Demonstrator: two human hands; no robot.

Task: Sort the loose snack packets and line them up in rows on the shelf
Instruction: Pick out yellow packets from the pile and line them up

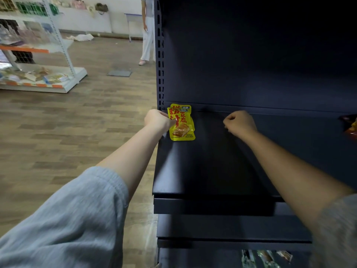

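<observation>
A small stack of yellow snack packets (182, 123) with red lettering lies at the back left corner of the dark shelf (202, 167). My left hand (158, 119) touches the stack's left edge, its fingers curled against the packets. My right hand (239, 122) hovers over the middle of the shelf with its fingers curled, and nothing shows in it. A red and orange packet (350, 127) pokes in at the shelf's far right edge.
The shelf unit's perforated upright (160, 55) stands just behind my left hand. Lower shelves hold several packets (266, 257) at the bottom. A white shelving rack (38, 55) with goods stands to the left on the wooden floor. A person (147, 29) stands behind.
</observation>
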